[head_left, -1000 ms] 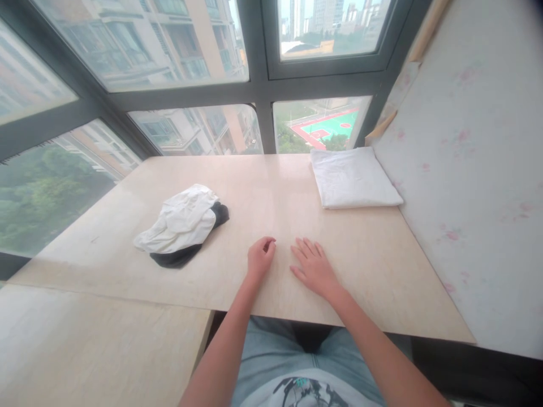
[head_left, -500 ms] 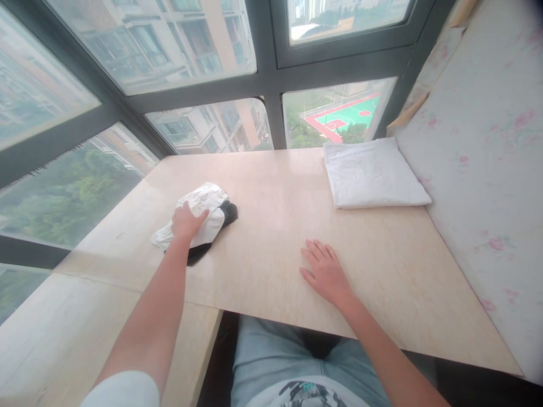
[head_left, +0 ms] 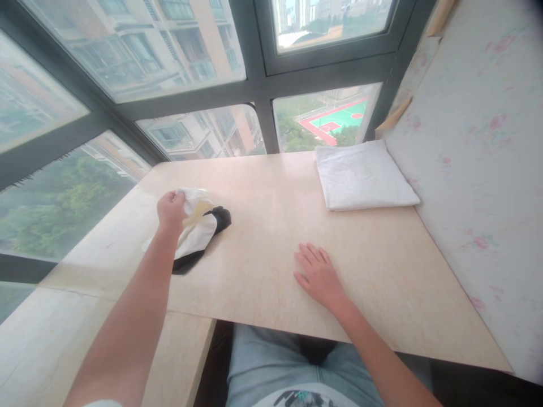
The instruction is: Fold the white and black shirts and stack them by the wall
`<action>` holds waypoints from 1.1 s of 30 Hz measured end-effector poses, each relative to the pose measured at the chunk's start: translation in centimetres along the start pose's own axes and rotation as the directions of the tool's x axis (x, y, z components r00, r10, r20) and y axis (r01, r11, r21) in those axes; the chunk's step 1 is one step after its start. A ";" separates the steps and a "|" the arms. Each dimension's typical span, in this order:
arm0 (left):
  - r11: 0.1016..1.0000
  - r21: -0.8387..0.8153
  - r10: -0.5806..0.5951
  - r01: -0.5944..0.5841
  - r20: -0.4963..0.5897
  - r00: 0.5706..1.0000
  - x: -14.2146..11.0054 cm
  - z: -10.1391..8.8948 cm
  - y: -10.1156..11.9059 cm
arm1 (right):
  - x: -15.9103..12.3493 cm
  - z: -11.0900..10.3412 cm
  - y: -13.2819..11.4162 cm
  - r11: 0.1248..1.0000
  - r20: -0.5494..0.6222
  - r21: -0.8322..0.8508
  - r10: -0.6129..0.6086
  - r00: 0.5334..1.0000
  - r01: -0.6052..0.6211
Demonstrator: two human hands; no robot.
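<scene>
Head view: since the earlier frame, part of the crumpled white-and-black cloth [head_left: 199,233] has been raised by the left hand [head_left: 170,211], pinched in its fingers, at the surface's [head_left: 263,243] left. Right hand [head_left: 321,278] laid flat, fingers slightly spread. Cloth judged light, limp, best gripped by a fold. No writing legible.

1. One left hand [head_left: 171,212] and one right hand [head_left: 320,275]: two, both bare.
2. One crumpled white-and-black cloth bundle [head_left: 201,233].
3. One folded white cloth [head_left: 365,176].
4. Two adjoining table sections [head_left: 254,271].
5. Seven window panes [head_left: 139,51], whole or partial.
6. One green-and-red basketball court [head_left: 333,120].
7. One pair of light-blue jeans [head_left: 263,359].
</scene>
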State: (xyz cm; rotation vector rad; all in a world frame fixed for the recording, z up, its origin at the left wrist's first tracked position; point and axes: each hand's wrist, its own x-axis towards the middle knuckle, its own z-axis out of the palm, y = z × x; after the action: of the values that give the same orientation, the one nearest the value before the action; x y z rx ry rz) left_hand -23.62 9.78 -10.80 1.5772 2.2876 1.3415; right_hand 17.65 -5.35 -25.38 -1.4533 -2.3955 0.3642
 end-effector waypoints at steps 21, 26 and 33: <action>0.862 -0.506 0.487 0.016 0.836 0.252 -29.5 4.8 15.5 | -1.9 -3.8 4.2 0.268 -0.038 0.945 0.659 0.751 -0.187; 0.928 -0.373 0.318 0.020 0.817 0.481 -27.5 4.3 12.5 | -2.7 -4.1 5.7 0.195 0.025 0.959 0.667 0.745 -0.207; 0.977 -0.195 0.078 0.086 0.702 0.708 -24.5 4.1 8.3 | -2.5 -4.6 5.5 0.082 0.158 0.957 0.656 0.738 -0.278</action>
State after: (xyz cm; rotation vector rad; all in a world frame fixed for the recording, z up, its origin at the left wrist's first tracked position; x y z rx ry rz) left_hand -3.91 -6.03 -17.61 1.6220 1.6055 0.7277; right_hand 25.00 -4.86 -23.53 -1.3598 -0.8086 1.3485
